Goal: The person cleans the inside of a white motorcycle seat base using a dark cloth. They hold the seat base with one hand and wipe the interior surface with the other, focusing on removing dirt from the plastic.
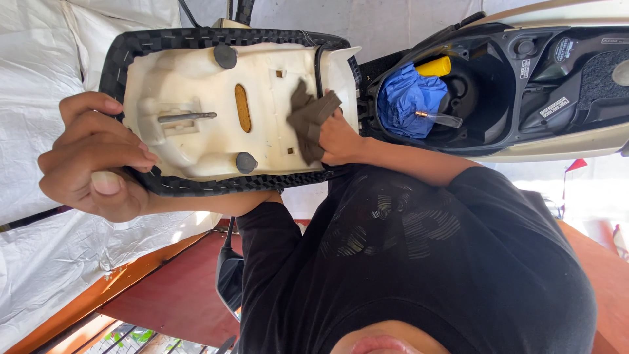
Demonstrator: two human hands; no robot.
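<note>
My left hand (92, 157) grips the rim of a raised scooter seat (190, 65), fingers over its cream plastic underside and thumb on the black woven cover. My right hand (337, 137) presses a grey-brown rag (308, 118) against the underside near the hinge end. The underside carries a metal latch bar (187, 117), an orange oval pad (242, 108) and two grey rubber stops (225, 56). My black shirt fills the lower frame.
The open under-seat storage tub (485, 98) holds a crumpled blue cloth (403, 95), a yellow cylinder (436, 66) and a clear tube. White sheeting (39, 65) lies at the left. A red-brown floor (177, 295) and a dark mirror (230, 278) are below.
</note>
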